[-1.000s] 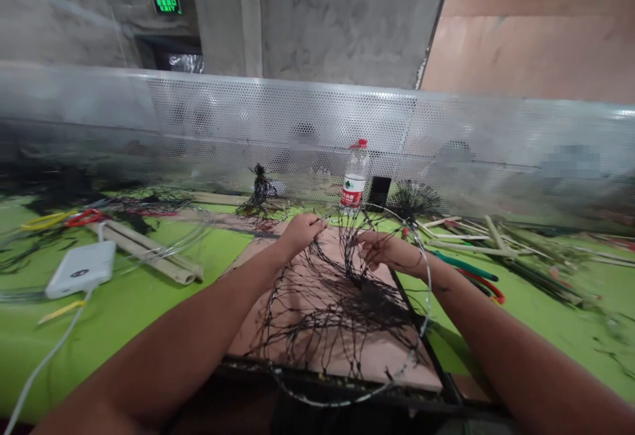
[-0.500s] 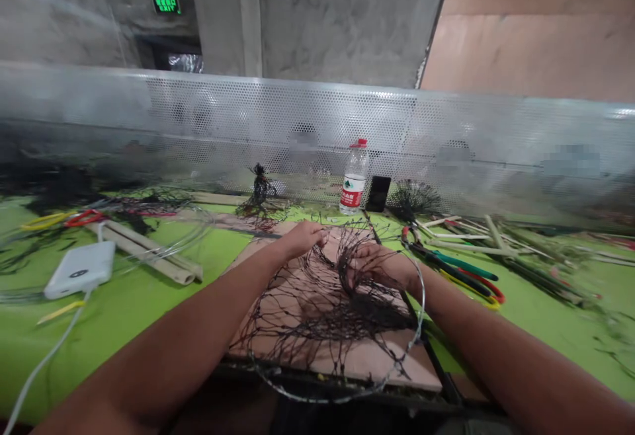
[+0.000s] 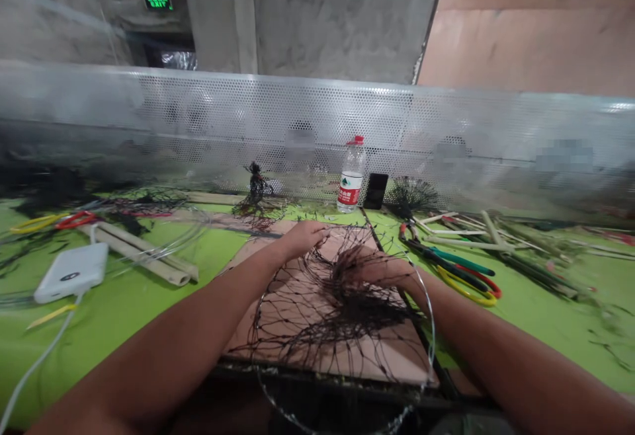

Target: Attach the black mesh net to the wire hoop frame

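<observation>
My left hand (image 3: 305, 239) is closed in a pinch at the far side of a wire hoop (image 3: 432, 329). Black knotted netting (image 3: 297, 303) hangs from this silvery ring and spreads across a wooden board (image 3: 397, 352). Inside the ring, my right hand (image 3: 374, 268) grips a gathered bunch of the netting. Strands cover its fingers, and they are slightly blurred. The hoop's near side reaches past the board's front edge.
A water bottle (image 3: 350, 180) and a dark phone (image 3: 376, 191) stand at the back against a perforated metal screen (image 3: 278, 111). Pliers (image 3: 461, 266) and plant stems (image 3: 536, 270) lie right. Left are a white power bank (image 3: 74, 271), split bamboo (image 3: 143, 253) and red-handled scissors (image 3: 75, 219).
My right hand has shifted slightly left with the bunched netting. The hoop's near side has dropped lower and its right side has swung outward. My left hand stays at the far rim.
</observation>
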`<state>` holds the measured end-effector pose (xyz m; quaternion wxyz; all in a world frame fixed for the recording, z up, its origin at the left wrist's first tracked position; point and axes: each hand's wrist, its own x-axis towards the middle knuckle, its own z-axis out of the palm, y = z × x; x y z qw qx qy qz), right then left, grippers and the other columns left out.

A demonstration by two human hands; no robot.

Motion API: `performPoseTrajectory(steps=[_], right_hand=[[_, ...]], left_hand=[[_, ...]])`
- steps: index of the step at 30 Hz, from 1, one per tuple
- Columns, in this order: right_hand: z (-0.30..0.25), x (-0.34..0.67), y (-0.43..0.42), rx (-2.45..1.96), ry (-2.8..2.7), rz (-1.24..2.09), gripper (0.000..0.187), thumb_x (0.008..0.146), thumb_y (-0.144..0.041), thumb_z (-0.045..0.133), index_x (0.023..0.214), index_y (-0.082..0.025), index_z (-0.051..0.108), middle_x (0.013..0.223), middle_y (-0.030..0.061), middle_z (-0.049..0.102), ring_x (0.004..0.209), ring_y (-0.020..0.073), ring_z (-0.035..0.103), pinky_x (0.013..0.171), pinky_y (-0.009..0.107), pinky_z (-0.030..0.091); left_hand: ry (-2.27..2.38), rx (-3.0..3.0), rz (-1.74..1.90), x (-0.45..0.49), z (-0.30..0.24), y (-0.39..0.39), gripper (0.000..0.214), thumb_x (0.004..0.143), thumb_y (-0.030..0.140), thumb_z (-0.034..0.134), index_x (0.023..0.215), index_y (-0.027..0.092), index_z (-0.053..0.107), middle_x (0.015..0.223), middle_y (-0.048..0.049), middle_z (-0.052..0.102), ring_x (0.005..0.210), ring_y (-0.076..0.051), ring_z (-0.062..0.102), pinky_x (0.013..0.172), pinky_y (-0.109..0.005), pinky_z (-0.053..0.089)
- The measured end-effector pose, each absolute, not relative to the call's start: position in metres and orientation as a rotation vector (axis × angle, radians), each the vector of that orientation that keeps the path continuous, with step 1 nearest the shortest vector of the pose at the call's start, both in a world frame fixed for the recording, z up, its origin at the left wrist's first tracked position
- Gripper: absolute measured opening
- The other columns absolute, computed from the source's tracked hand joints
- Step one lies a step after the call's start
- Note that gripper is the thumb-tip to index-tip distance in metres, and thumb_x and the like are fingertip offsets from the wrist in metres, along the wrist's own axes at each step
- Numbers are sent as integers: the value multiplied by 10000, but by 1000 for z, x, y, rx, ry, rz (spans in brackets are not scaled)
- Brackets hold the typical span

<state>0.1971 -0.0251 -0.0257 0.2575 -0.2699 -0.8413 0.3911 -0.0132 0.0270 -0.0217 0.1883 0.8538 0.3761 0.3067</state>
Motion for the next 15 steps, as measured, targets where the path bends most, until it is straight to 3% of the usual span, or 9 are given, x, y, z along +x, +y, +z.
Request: performPoseTrajectory(steps=[4, 11, 15], right_hand=[[-10, 213, -15, -704, -2489, 1010, 140, 705, -257, 627, 805, -192, 700, 800, 33, 653, 708, 143, 602, 608, 248, 502], [-23, 202, 1, -550, -2539, 335, 193, 778, -251, 517, 705, -196, 687, 722, 50, 669, 728, 153, 611, 750, 314, 501], [-39, 190, 7, -686, -2473, 189, 193, 804, -260, 498, 776, -201, 680, 754, 41, 672, 759, 158, 605, 781, 337, 502]], left_hand=[[1056, 2397, 896, -18, -18, 26, 295, 812, 338, 435, 612, 143, 530, 571, 5, 545, 573, -114, 486, 576, -212, 334], [1089, 2294, 989, -16, -6, 17, 353, 819, 368, 415, 583, 141, 545, 587, -3, 569, 566, -110, 484, 579, -215, 337], [1064, 2303, 940, -14, -10, 19, 370, 813, 382, 422, 564, 138, 547, 567, -5, 559, 560, -112, 476, 569, -217, 327]])
